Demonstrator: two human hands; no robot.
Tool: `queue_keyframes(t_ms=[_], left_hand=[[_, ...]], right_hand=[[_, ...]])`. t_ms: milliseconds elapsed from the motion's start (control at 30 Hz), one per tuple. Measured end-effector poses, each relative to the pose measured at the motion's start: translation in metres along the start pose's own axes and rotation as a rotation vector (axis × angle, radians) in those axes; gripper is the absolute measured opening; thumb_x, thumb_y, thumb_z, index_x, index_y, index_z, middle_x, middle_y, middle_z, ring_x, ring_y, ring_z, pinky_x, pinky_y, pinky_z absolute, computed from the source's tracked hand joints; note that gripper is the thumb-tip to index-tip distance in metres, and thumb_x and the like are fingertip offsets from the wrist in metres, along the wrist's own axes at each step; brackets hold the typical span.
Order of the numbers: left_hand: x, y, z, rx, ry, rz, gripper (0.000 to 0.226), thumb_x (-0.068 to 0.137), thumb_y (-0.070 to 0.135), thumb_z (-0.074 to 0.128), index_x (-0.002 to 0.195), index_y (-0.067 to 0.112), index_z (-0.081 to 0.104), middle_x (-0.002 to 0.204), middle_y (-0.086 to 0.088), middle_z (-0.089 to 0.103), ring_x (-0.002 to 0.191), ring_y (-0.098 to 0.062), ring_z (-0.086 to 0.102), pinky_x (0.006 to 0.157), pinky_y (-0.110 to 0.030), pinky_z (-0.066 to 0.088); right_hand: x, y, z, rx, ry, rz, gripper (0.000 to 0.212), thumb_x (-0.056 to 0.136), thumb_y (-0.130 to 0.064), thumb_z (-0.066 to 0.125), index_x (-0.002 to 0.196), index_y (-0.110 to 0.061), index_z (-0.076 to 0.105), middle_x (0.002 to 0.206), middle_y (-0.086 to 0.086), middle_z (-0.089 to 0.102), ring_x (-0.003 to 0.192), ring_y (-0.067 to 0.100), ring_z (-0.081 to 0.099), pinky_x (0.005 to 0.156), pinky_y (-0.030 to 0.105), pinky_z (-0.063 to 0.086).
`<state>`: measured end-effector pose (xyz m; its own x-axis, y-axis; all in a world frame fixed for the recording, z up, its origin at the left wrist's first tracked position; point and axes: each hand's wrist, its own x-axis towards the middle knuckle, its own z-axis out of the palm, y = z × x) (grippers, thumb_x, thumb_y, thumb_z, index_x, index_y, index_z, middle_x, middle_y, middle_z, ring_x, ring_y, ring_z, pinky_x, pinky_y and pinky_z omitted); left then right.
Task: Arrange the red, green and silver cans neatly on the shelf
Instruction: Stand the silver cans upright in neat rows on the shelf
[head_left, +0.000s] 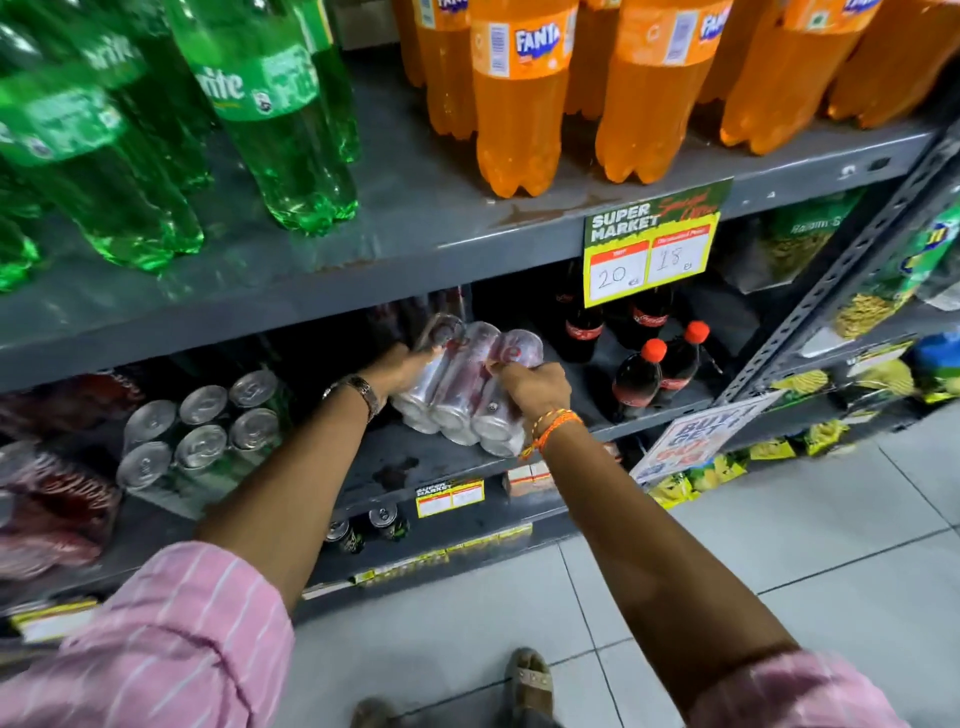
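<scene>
A shrink-wrapped pack of silver cans (467, 379) lies tilted on its side over the grey middle shelf (415, 462), can tops toward me. My left hand (405, 371) grips its left side and my right hand (530, 384) grips its right side. To the left, a wrapped pack of green cans (200, 431) stands upright on the same shelf, silver tops showing. Wrapped red cans (57, 499) sit at the far left, blurred. More cans stand in the dark behind the silver pack.
Small cola bottles (654, 374) stand right of the silver pack. The shelf above holds green Sprite bottles (260, 114) and orange Fanta bottles (519, 104), with a yellow price tag (649, 244). Two dark cans (363, 527) sit on the lower shelf. Snack packets (872, 280) fill the right rack.
</scene>
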<state>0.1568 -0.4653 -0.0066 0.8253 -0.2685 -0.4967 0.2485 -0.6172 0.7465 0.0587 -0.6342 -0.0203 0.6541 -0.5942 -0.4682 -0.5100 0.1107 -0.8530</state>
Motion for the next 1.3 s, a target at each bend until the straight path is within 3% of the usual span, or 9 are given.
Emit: queue_keyframes(t_ms=[167, 267, 400, 467, 600, 800, 967, 1167, 1300], left_hand=[[-0.017, -0.012, 0.001, -0.178, 0.084, 0.099, 0.063, 0.074, 0.054, 0.068, 0.106, 0.0, 0.064, 0.1, -0.011, 0.071, 0.086, -0.022, 0.067, 0.076, -0.028, 0.048], [-0.025, -0.014, 0.001, -0.243, 0.178, 0.138, 0.05, 0.08, 0.042, 0.072, 0.111, 0.006, 0.057, 0.105, -0.005, 0.068, 0.094, -0.018, 0.066, 0.078, -0.028, 0.052], [-0.037, -0.02, 0.004, -0.236, 0.293, 0.221, 0.033, 0.085, 0.021, 0.07, 0.113, 0.012, 0.055, 0.111, -0.003, 0.067, 0.089, -0.008, 0.063, 0.073, -0.018, 0.053], [-0.043, -0.029, 0.01, -0.24, 0.319, 0.217, 0.035, 0.084, 0.017, 0.071, 0.115, 0.014, 0.054, 0.118, -0.007, 0.066, 0.097, -0.016, 0.064, 0.085, -0.032, 0.056], [-0.057, -0.058, 0.019, -0.153, 0.377, 0.19, 0.048, 0.075, 0.031, 0.075, 0.115, 0.016, 0.053, 0.114, -0.008, 0.067, 0.102, -0.027, 0.065, 0.091, -0.05, 0.055], [-0.081, -0.075, 0.038, -0.105, 0.406, 0.233, 0.051, 0.075, 0.022, 0.078, 0.117, 0.015, 0.05, 0.112, 0.0, 0.067, 0.104, -0.021, 0.066, 0.09, -0.044, 0.056], [-0.084, -0.066, 0.024, -0.246, 0.402, 0.252, 0.084, 0.053, 0.032, 0.084, 0.125, 0.022, 0.043, 0.133, -0.003, 0.052, 0.119, -0.018, 0.054, 0.103, -0.038, 0.047], [-0.064, 0.006, -0.001, -0.438, 0.218, 0.259, 0.056, 0.095, 0.031, 0.053, 0.145, 0.009, 0.041, 0.151, -0.007, 0.044, 0.13, -0.017, 0.045, 0.098, -0.024, 0.039], [-0.059, 0.015, -0.001, -0.181, 0.181, 0.182, 0.076, 0.086, 0.071, 0.031, 0.14, 0.021, 0.051, 0.148, -0.004, 0.049, 0.135, -0.022, 0.046, 0.114, -0.041, 0.037]], right_hand=[[0.004, -0.011, -0.007, -0.042, -0.075, -0.073, 0.052, 0.053, -0.041, 0.085, 0.089, -0.006, 0.07, 0.089, 0.009, 0.076, 0.08, 0.023, 0.073, 0.081, 0.039, 0.062], [0.005, -0.018, -0.009, -0.102, -0.108, -0.199, 0.036, 0.059, -0.035, 0.088, 0.076, -0.011, 0.067, 0.072, 0.003, 0.069, 0.062, 0.013, 0.063, 0.063, 0.031, 0.058], [0.0, -0.018, -0.017, -0.183, -0.14, -0.427, 0.038, 0.071, -0.021, 0.085, 0.1, -0.014, 0.063, 0.097, 0.0, 0.069, 0.088, 0.013, 0.065, 0.08, 0.024, 0.054], [-0.003, -0.009, -0.02, -0.205, -0.168, -0.512, 0.042, 0.072, -0.017, 0.084, 0.107, -0.016, 0.06, 0.098, -0.006, 0.066, 0.092, 0.01, 0.063, 0.079, 0.014, 0.05], [-0.007, 0.018, -0.023, -0.231, -0.164, -0.561, 0.052, 0.068, -0.019, 0.087, 0.111, -0.015, 0.057, 0.109, 0.005, 0.067, 0.101, 0.018, 0.065, 0.089, 0.029, 0.054], [-0.022, 0.049, -0.029, -0.186, -0.175, -0.542, 0.061, 0.066, -0.004, 0.086, 0.118, -0.011, 0.057, 0.117, 0.007, 0.064, 0.103, 0.017, 0.063, 0.093, 0.027, 0.055], [-0.032, 0.055, -0.032, -0.081, -0.164, -0.548, 0.072, 0.063, -0.026, 0.09, 0.125, -0.016, 0.054, 0.123, 0.001, 0.065, 0.112, 0.013, 0.064, 0.097, 0.032, 0.055], [-0.05, 0.048, -0.02, 0.06, -0.092, -0.562, 0.077, 0.07, -0.049, 0.079, 0.132, -0.015, 0.05, 0.13, 0.003, 0.06, 0.12, 0.014, 0.06, 0.104, 0.038, 0.051], [-0.05, 0.037, -0.02, -0.015, -0.141, -0.65, 0.067, 0.079, -0.049, 0.065, 0.133, -0.011, 0.052, 0.125, 0.006, 0.061, 0.118, 0.016, 0.059, 0.105, 0.034, 0.048]])
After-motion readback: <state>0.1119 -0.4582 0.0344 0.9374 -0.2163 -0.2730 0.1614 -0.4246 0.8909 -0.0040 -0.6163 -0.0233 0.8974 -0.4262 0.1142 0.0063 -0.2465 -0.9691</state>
